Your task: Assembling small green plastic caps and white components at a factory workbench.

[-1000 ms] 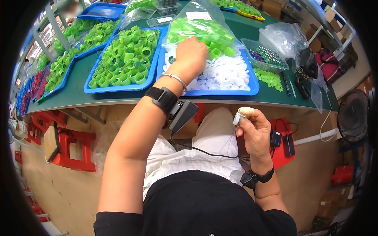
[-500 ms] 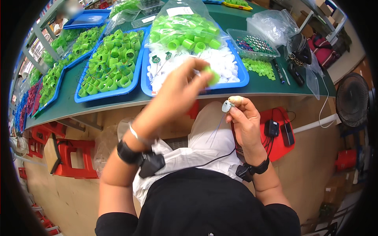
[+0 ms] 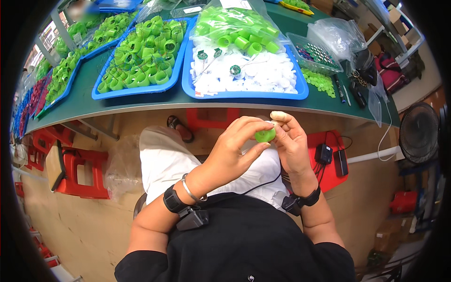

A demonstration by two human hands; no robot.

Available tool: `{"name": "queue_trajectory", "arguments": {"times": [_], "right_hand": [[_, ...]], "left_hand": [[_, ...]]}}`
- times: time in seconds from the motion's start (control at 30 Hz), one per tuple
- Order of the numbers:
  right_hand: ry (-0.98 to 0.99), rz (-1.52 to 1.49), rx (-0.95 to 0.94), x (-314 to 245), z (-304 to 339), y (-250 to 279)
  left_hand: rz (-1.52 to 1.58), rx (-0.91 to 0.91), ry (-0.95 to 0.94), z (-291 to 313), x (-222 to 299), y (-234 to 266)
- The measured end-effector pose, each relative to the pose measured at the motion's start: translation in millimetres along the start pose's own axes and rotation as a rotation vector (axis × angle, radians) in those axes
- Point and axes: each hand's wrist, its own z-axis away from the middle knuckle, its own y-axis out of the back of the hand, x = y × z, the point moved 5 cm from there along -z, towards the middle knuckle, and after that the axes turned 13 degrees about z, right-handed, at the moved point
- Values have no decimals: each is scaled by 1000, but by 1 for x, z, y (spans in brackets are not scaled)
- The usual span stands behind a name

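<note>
Cylinder, green and apparently plastic, is between the two hands over the lap, short of the table edge. Left hand grips it: fingers over the upper side, thumb at the lower. Right hand is curled, thumb and fingertips at the cylinder's right side; whether it grips the cylinder or something behind it cannot be told — the fingers overlap there.

Handling, as judged: light, fairly stiff, smooth enough to turn in a loose pinch. Best hold is opposite sides of the outer wall, near mid-length, leaving both ends free; a hard squeeze may push the wall out of round.

On the table, one blue tray bears white pieces and a few small round circuit boards, with a clear bag of green cylinders at its back. The boards' thin leads look fragile — likely to snag.
</note>
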Motion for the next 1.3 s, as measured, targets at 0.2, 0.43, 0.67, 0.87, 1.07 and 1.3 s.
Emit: {"name": "queue_trajectory", "arguments": {"times": [0.2, 0.43, 0.67, 0.87, 1.07, 1.3], "right_hand": [[-136, -153, -197, 12, -2, 4], [-207, -70, -194, 18, 2, 1], [-245, -110, -280, 23, 2, 9], [-284, -173, -316, 25, 3, 7], [-207, -217, -293, 27, 3, 1], [-140, -282, -264, 35, 7, -5]], "left_hand": [[-108, 82, -71, 3, 6, 7], [-185, 74, -100, 8, 7, 5], [-264, -29, -223, 11, 11, -1], [-254, -50, -240, 13, 10, -2], [-235, 88, -203, 16, 1, 4], [-285, 179, -167, 19, 3, -4]]}}
